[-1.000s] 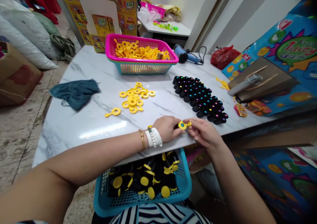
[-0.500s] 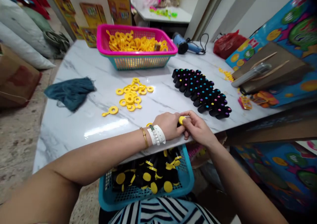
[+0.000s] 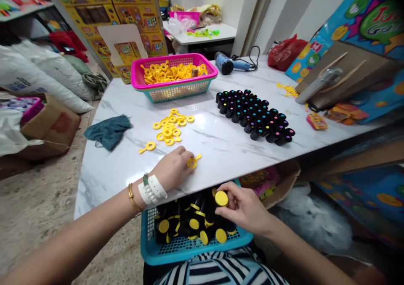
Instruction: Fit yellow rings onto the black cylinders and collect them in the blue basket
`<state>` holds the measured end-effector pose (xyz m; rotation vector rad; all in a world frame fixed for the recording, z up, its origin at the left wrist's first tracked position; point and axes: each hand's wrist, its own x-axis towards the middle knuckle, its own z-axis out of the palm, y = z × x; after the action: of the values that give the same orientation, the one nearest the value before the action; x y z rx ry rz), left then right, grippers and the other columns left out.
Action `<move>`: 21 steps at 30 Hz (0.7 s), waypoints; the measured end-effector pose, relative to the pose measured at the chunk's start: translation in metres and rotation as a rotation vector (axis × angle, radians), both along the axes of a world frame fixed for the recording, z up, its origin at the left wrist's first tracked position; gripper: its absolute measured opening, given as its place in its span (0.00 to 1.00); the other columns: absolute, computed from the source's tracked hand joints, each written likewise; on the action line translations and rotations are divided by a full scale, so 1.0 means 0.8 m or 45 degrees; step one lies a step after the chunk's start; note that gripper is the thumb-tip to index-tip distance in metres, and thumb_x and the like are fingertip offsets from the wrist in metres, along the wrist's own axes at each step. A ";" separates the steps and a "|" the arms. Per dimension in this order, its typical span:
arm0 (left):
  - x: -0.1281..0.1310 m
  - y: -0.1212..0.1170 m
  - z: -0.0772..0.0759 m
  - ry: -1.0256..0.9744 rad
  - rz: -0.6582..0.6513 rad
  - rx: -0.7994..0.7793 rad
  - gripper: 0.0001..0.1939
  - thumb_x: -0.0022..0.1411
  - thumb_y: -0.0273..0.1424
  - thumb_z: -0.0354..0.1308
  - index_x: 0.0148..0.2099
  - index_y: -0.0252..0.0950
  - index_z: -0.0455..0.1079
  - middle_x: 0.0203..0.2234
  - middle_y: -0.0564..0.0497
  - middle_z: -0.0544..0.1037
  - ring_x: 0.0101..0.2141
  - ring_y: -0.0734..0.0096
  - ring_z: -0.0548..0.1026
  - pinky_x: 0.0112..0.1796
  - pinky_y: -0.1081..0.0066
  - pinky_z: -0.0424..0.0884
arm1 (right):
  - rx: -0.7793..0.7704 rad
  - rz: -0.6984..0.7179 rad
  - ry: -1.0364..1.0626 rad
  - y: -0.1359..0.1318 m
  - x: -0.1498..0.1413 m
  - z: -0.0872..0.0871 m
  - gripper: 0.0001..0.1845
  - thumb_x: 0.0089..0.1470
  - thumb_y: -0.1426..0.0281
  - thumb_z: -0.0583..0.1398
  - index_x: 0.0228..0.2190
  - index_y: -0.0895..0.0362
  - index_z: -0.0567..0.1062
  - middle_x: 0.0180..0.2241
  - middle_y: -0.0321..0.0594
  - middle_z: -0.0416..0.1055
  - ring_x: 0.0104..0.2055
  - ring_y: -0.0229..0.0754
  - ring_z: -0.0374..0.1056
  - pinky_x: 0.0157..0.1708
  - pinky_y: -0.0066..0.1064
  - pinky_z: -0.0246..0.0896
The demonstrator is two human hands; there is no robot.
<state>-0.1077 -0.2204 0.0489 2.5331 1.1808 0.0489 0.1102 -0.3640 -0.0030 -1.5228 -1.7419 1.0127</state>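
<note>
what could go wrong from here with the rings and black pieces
The ring at the left hand might slip off the nearby table edge if dragged carelessly. A yellow-capped piece at the right hand could tumble off the heap in the blue basket. The black rows stand closely packed, so one bump might knock several over.

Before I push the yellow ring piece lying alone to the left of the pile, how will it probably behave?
The yellow ring piece may slide easily, since the table looks smooth and shiny. It will probably not roll, because it lies flat. Its thin, open shape suggests little weight.
</note>
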 end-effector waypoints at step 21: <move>0.239 0.057 -0.039 -0.541 0.024 -0.094 0.25 0.56 0.48 0.61 0.45 0.31 0.74 0.28 0.48 0.79 0.31 0.65 0.76 0.37 0.67 0.71 | 0.109 -0.985 0.636 0.069 0.114 0.003 0.13 0.50 0.60 0.65 0.32 0.57 0.74 0.29 0.39 0.76 0.13 0.26 0.53 0.10 0.21 0.45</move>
<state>0.0832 -0.1750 0.0174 2.2911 1.0122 0.5112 0.2016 -0.3090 -0.0005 -1.5208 -0.7348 0.7899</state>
